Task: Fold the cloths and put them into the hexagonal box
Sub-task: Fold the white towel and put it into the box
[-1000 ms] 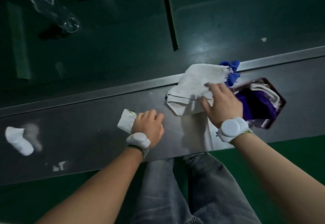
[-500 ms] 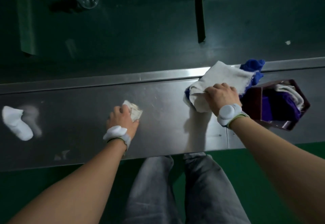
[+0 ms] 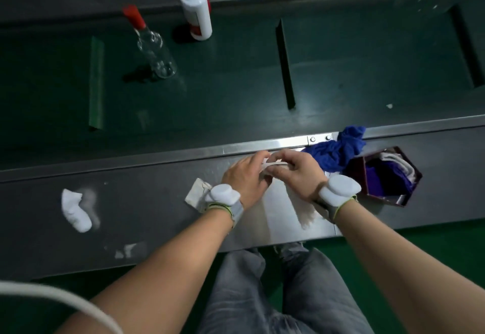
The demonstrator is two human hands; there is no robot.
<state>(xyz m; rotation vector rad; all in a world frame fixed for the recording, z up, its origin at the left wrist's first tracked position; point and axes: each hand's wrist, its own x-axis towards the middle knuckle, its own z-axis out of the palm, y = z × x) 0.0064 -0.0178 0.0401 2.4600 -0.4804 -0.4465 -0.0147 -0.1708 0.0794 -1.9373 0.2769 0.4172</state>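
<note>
My left hand [image 3: 246, 176] and my right hand [image 3: 296, 173] are together on the metal ledge, both gripping one white cloth [image 3: 305, 213]; its upper edge is pinched between my fingers and the rest lies down toward the ledge's front edge. A small folded off-white cloth [image 3: 195, 193] lies just left of my left wrist. A crumpled blue cloth [image 3: 334, 150] sits behind my right hand. The dark hexagonal box [image 3: 383, 194] stands at the right, with purple and white cloths inside.
A crumpled white cloth [image 3: 74, 210] lies far left on the ledge [image 3: 131, 202]. On the green belt behind stand a white bottle [image 3: 196, 12] and a clear bottle [image 3: 153, 43], both red-capped. Upright dividers [image 3: 286, 66] cross the belt.
My left hand let go of the small folded cloth and moved right to join my right hand on the white cloth. The view tilted up, showing the bottles.
</note>
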